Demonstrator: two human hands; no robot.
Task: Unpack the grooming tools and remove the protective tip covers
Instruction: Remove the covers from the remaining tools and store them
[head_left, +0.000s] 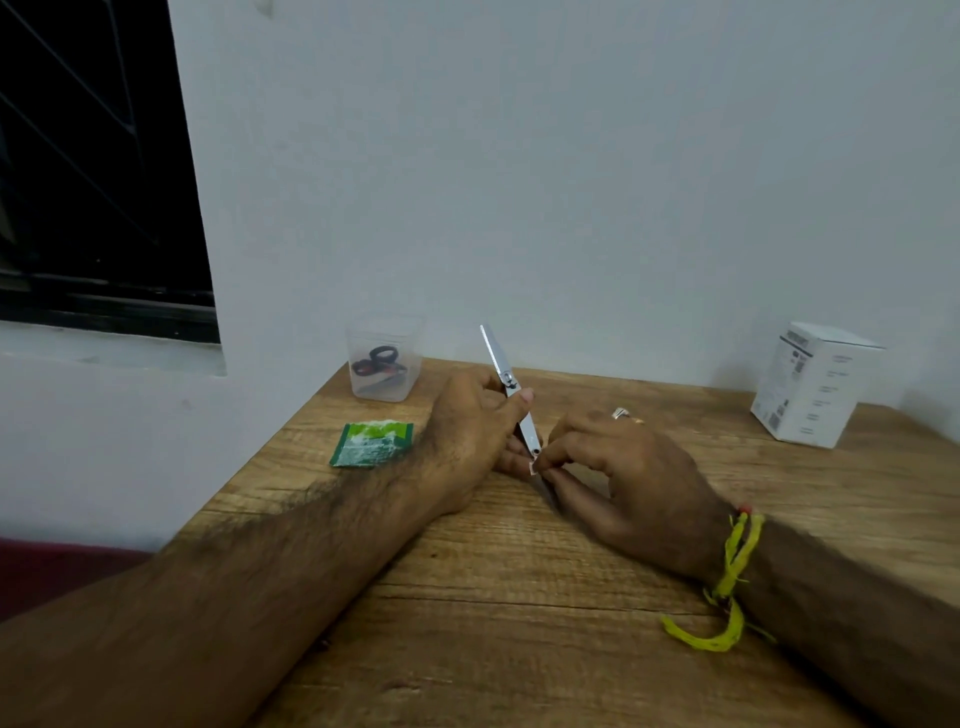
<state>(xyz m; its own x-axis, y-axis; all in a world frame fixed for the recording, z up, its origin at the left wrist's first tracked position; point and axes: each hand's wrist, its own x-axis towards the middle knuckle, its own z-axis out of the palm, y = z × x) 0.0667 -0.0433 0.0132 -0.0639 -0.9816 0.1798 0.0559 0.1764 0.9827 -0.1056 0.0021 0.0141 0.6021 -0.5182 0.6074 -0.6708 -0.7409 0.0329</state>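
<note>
Two hands work at table centre: the left hand (470, 431) grips the slim metal tool (511, 395), its free end pointing to twelve o'clock, while the right hand (618, 467) pinches the small tip cover (533, 467) at its near end. Light, stiff, probably slippery steel; best held mid-shaft, away from the point.

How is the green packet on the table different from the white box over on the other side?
The green packet lies flat and crumpled near the left hand; the white box stands upright, crisp-edged, at the far right. The packet is green with a whitish sheen; the box is white with dark printing on its side. The packet looks much thinner than the box. Both rest untouched on the wooden table.
</note>
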